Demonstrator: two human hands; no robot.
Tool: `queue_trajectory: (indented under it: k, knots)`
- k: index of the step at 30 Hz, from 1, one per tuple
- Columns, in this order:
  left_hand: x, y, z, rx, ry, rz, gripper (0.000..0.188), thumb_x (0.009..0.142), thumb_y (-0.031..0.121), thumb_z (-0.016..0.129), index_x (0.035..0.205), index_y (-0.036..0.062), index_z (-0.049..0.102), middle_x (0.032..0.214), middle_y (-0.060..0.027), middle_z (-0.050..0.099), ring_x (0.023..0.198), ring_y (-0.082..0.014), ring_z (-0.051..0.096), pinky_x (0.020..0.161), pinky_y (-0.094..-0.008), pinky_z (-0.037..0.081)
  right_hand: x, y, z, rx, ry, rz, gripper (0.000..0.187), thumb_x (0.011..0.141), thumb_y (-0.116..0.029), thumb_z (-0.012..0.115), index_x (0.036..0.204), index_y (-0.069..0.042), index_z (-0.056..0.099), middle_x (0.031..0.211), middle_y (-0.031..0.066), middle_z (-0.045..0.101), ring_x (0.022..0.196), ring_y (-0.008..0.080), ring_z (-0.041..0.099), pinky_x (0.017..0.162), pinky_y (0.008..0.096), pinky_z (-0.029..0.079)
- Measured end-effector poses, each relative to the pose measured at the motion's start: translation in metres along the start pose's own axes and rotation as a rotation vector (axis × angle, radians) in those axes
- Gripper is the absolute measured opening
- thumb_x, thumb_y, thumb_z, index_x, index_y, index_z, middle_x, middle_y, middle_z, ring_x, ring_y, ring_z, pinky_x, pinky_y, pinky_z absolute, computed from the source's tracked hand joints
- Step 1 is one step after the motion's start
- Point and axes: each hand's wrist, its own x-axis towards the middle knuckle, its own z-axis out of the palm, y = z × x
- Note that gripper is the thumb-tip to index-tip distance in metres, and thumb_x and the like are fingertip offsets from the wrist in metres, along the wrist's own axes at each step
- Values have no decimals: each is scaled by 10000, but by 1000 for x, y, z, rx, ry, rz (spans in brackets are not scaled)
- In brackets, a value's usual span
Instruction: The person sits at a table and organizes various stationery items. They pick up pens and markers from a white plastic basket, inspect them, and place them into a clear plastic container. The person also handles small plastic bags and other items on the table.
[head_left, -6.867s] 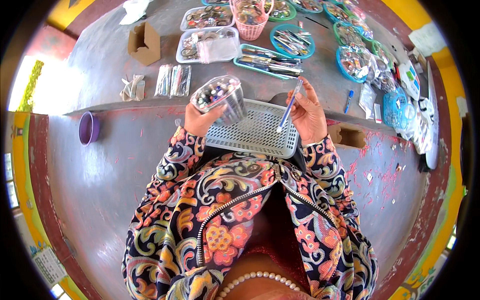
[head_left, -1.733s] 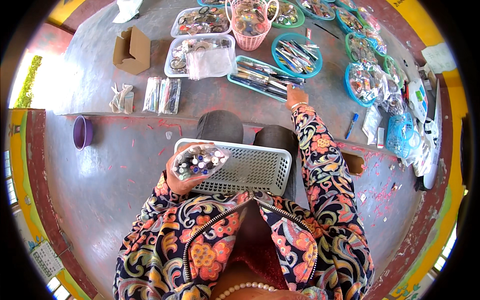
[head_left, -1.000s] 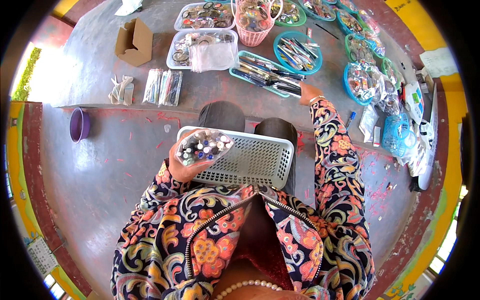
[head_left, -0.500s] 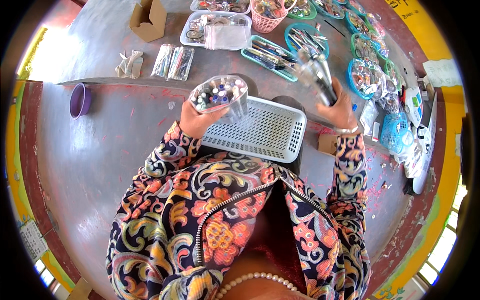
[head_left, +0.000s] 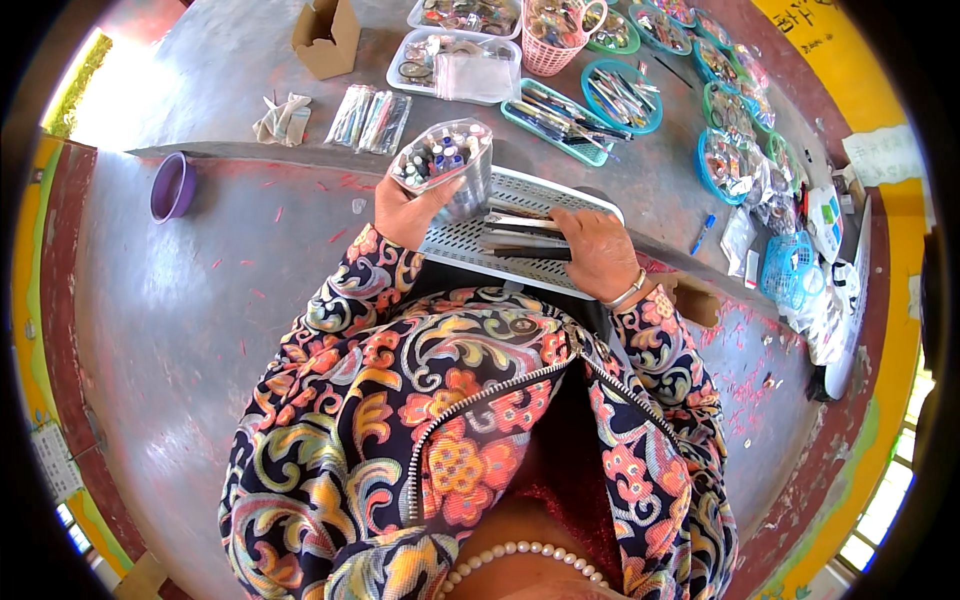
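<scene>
Two hands at work over a white perforated plastic tray (head_left: 520, 235) resting on the person's lap.

Left hand (head_left: 405, 210): closed around a clear plastic bag of small coloured bottles (head_left: 445, 160), held up above the tray's left end, mouth of the bag open upward.

Right hand (head_left: 595, 250): closed around a bundle of slim pen-like sticks in clear wrapping (head_left: 525, 235), lying lengthwise across the tray and touching it; a silver bangle sits at the wrist.

Beyond the tray, on the grey concrete floor (head_left: 200, 90): a long teal tray of pens (head_left: 555, 115) just past the tray's far edge; a round teal basket of pens (head_left: 620, 95) beside it; a pink mesh basket (head_left: 555, 30); a clear rectangular tray of small goods (head_left: 455, 65); flat clear packets (head_left: 370, 118); a brown cardboard box (head_left: 325, 35).

Left, well apart: a small purple bowl (head_left: 172, 187).

Right: several blue baskets of wrapped items (head_left: 730, 160).
</scene>
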Motion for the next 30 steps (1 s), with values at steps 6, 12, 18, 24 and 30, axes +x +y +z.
queue_trajectory:
  k: [6,12,18,24,30]
  knots:
    - [1,-6,-2,-49,-12,-39,401,787,20,722,1154,-20,564,1075,-54,644,952,-103,587,838,-260,472,-6,-2,8,-58,73,88,544,653,-88,653,1176,-85,504,894,93,538,897,279,542,792,395,416]
    - [2,-11,-6,-25,-104,-67,482,758,-1,741,1191,-19,532,1101,-55,630,982,-107,583,861,-267,480,-17,-12,-16,186,105,163,640,707,-199,702,1289,-79,465,1148,143,546,1093,333,500,946,406,381]
    - [1,-9,-5,-98,-180,-116,534,726,-47,739,1206,-33,506,1107,-72,619,1004,-131,586,875,-282,487,-32,-2,-5,337,302,203,350,778,-165,648,1099,-33,598,1120,158,588,1021,353,544,893,418,427]
    - [4,-7,-5,-103,-154,-87,632,700,-32,762,1255,-38,460,1156,-102,592,1035,-157,578,908,-307,475,-34,-2,-7,380,350,217,216,790,-99,619,988,-10,624,1003,158,629,930,347,579,819,398,459]
    - [6,14,-3,21,-220,71,728,684,-22,773,1318,2,415,1264,-96,501,1140,-170,510,971,-312,426,-33,-4,-5,370,354,201,212,772,-79,618,972,-7,622,979,152,627,915,340,579,802,396,463]
